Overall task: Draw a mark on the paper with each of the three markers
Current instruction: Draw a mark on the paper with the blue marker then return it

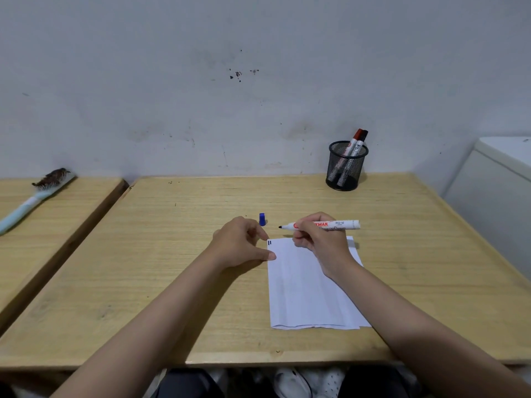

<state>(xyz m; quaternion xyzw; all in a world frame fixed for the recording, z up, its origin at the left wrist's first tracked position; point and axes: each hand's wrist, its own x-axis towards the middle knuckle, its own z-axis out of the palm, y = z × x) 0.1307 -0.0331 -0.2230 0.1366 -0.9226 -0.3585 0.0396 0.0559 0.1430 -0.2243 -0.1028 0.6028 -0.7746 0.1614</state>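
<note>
Fingers of right hand [321, 241] grip marker [343, 224]; left hand [238, 244] fingers loose, thumb on paper [304, 294]; blue cap [262, 219], mesh cup [344, 168] beyond.

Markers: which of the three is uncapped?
The marker gripped by the right hand, its dark tip bare; the red-capped marker and the black-capped marker stand closed in the mesh cup.
</note>
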